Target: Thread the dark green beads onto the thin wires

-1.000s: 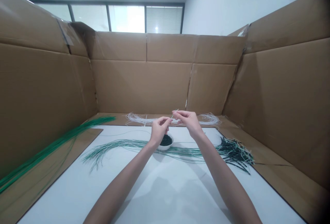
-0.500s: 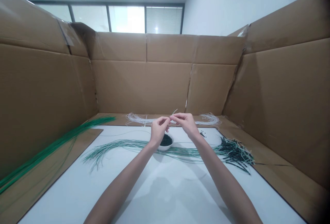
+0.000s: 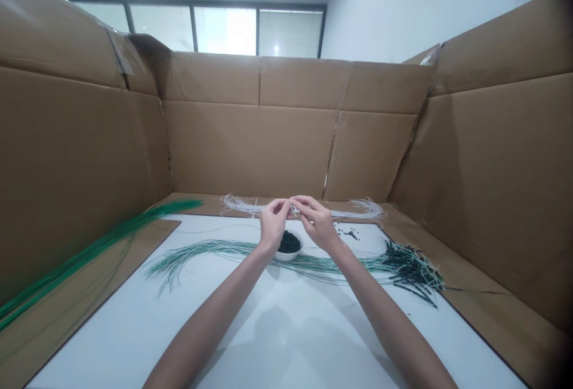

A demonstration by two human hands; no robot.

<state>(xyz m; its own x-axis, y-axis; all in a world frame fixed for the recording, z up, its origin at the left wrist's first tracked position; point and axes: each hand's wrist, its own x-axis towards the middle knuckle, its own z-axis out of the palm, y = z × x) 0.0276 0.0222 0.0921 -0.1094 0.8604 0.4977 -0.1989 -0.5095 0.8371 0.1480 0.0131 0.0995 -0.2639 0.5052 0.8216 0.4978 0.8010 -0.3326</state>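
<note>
1 pale strand (image 3: pixel 293 210), far centre, my left hand (image 3: pixel 273 225) and right hand (image 3: pixel 317 222) pinching it, fingertips nearly meeting. Step, I judge: working the strand; next move calls for a steady grip. 1 bowl (image 3: pixel 289 256), nearer. 1 beaded bundle (image 3: pixel 409 265), right. 1 white bundle (image 3: pixel 239 204), far. 1 green bundle (image 3: pixel 111 244), left. Loose beads (image 3: pixel 351 234), right: uncountable.

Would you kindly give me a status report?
Left hand, right hand close together; pale strand between them. Bowl nearby, holding small dark pieces. Loose pieces scattered to the bowl's right.
</note>
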